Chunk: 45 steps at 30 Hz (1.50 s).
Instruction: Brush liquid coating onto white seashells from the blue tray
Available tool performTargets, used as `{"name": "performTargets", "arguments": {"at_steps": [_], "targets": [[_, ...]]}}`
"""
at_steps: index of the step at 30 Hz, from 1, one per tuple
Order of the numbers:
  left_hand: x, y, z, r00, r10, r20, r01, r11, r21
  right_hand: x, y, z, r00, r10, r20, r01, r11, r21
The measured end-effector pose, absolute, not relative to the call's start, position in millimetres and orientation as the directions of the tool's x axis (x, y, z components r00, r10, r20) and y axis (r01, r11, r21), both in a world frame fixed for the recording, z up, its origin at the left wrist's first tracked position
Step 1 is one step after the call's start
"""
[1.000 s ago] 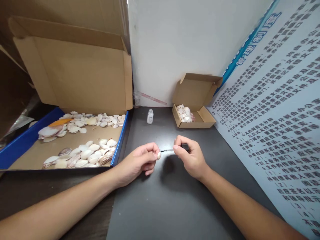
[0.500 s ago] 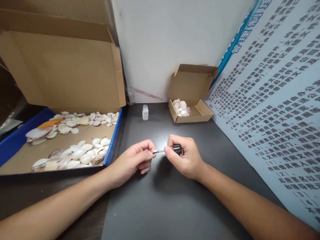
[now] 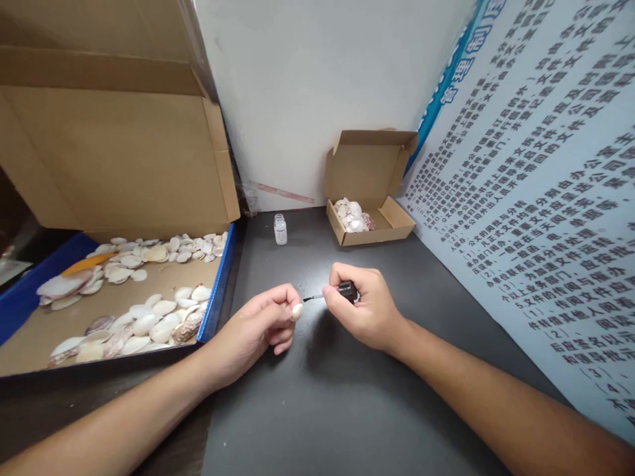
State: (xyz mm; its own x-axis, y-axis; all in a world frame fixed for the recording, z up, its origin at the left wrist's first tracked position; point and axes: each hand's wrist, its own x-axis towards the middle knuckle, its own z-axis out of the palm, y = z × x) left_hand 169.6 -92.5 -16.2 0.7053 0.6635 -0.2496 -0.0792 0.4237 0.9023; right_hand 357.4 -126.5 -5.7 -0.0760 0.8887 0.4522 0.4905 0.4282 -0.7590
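Between the thumb and fingers of my left hand (image 3: pixel 265 322) is a small white seashell (image 3: pixel 296 311), its pale face turned up toward me. My right hand (image 3: pixel 364 305) grips the black cap of a small brush (image 3: pixel 348 291). The thin stem and dark bristles of the brush point left, and the tip sits just beside the shell with a slight gap. Farther back stands an uncapped clear glass bottle (image 3: pixel 280 230) with a printed label, upright on the dark table (image 3: pixel 278 423).
At left, an open blue-edged cardboard box (image 3: pixel 216 288) holds many shells in two groups and an orange piece (image 3: pixel 93 263). A smaller open cardboard box (image 3: pixel 378 236) with shells stands at the back right. A printed board (image 3: pixel 520 218) leans along the right side.
The brush tip has come off the shell and now sits apart from it. My left hand has tilted the shell so more of its face shows. The whole view has shifted slightly.
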Motion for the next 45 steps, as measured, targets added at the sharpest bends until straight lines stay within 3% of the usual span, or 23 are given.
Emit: {"name": "performTargets", "arguments": {"at_steps": [6,17,32,37,45], "targets": [[170.6,-91.9,-17.7,0.697,0.668,-0.261,-0.095,0.447,0.889,355.5,-129.3,-8.4,-0.147,0.888,0.436,0.453,0.452,-0.768],[170.2,-92.3,-16.0,0.699,0.667,-0.258,-0.101,0.448,0.888,356.7,-127.8,-6.9,-0.115,0.9,0.421,0.45,0.425,-0.785],[168.9,-92.9,-15.9,0.707,0.66,-0.253,-0.085,0.435,0.896,360.5,-128.8,-4.1,-0.199,0.876,0.439,0.472,0.478,-0.741],[169.6,-92.5,-15.7,0.71,0.658,-0.251,-0.089,0.437,0.895,359.3,-128.1,-3.3,-0.156,0.887,0.433,0.552,0.442,-0.707],[168.5,-91.9,-15.7,0.716,0.657,-0.237,-0.109,0.441,0.891,357.7,-130.8,-2.5,-0.213,0.877,0.43,0.504,0.476,-0.721]]}}
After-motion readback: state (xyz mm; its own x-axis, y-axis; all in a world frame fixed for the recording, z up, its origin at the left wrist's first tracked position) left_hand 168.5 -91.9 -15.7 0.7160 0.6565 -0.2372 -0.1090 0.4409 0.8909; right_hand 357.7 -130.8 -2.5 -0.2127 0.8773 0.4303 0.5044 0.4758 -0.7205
